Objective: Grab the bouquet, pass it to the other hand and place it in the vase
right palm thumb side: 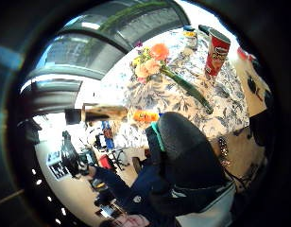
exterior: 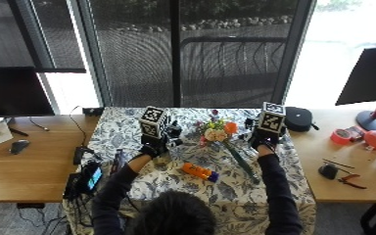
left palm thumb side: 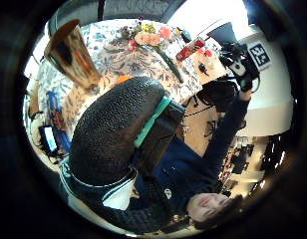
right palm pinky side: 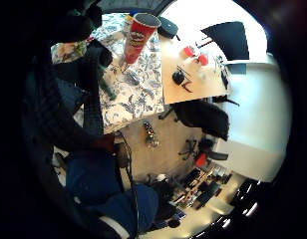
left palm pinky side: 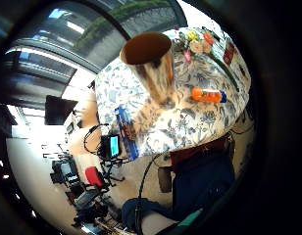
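The bouquet [exterior: 217, 132] lies on the flowered tablecloth [exterior: 175, 196], its pink, orange and yellow blooms at the far side and its green stem [exterior: 240, 164] running toward the person. It also shows in the palm views as bouquet [left palm pinky side: 197, 44], bouquet [left palm thumb side: 151, 35] and bouquet [right palm thumb side: 152, 61]. A tall flared vase [left palm pinky side: 151, 63] stands upright on the cloth left of the flowers, also seen as vase [left palm thumb side: 71, 52]. My left hand [exterior: 152, 147] hovers raised near the vase. My right hand [exterior: 263, 141] hovers just right of the blooms. Neither hand holds anything.
An orange bottle [exterior: 199, 171] with a blue cap lies on the cloth between the hands. A crisp tube [right palm pinky side: 137, 32] stands by the right hand. A blue packet [exterior: 118, 161] lies at the cloth's left edge. A black pouch [exterior: 298, 119] and small tools [exterior: 344, 178] sit on the wooden table to the right.
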A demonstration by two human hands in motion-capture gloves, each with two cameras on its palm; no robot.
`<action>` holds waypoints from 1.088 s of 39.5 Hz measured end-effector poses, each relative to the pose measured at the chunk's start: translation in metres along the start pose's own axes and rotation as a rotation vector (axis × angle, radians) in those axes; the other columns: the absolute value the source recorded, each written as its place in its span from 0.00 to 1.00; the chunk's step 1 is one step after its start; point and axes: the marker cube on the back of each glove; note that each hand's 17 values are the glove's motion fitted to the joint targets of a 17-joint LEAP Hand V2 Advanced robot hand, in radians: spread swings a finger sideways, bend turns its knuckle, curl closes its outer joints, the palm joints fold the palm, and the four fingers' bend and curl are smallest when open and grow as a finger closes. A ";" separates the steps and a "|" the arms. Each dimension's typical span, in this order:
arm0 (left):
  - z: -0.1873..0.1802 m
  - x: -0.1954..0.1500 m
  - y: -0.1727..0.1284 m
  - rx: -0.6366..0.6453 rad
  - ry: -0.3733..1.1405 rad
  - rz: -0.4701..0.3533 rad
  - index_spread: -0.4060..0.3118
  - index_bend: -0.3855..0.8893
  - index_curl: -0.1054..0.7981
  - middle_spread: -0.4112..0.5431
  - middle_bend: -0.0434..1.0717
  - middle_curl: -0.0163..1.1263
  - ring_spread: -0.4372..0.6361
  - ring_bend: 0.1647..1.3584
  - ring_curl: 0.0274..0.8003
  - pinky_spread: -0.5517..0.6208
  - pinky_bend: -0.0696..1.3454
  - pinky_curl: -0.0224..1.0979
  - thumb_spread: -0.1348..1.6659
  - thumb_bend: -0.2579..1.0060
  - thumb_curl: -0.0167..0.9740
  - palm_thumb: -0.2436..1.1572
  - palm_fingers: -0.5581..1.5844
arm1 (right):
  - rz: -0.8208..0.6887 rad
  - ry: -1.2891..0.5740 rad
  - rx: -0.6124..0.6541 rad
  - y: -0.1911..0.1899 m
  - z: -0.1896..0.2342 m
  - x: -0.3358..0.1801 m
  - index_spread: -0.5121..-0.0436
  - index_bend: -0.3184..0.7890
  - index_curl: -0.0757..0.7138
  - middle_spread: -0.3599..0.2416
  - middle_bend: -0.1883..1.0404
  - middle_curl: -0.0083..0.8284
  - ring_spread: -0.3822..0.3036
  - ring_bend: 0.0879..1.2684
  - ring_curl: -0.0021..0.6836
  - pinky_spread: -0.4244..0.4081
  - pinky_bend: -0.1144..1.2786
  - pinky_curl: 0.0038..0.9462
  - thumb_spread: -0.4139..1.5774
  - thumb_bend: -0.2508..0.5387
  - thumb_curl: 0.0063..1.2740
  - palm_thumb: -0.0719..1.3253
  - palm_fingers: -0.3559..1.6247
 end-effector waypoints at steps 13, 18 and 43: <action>0.002 0.023 0.002 -0.025 -0.133 0.056 0.48 0.41 0.46 0.71 0.20 0.23 0.81 0.34 0.25 0.86 0.21 0.26 0.67 0.19 0.26 0.20 0.27 | 0.268 -0.064 -0.262 -0.019 0.032 0.004 0.79 0.31 0.25 0.72 0.31 0.38 0.66 0.50 0.49 0.74 0.66 0.40 0.80 0.35 0.22 0.38 0.39; 0.001 0.021 0.006 -0.020 -0.130 0.053 0.48 0.42 0.45 0.72 0.21 0.24 0.81 0.34 0.26 0.86 0.22 0.28 0.67 0.19 0.26 0.20 0.26 | 0.259 -0.062 -0.145 -0.046 0.060 0.006 0.82 0.32 0.23 0.72 0.32 0.40 0.61 0.53 0.50 0.70 0.67 0.40 0.79 0.34 0.23 0.41 0.40; 0.005 0.016 0.004 -0.024 -0.176 0.052 0.49 0.43 0.46 0.72 0.21 0.27 0.80 0.35 0.28 0.86 0.22 0.30 0.68 0.19 0.30 0.27 0.26 | 0.528 -0.033 -0.214 -0.074 0.197 0.045 0.81 0.37 0.21 0.68 0.37 0.48 0.53 0.54 0.53 0.72 0.68 0.38 0.73 0.31 0.31 0.61 0.37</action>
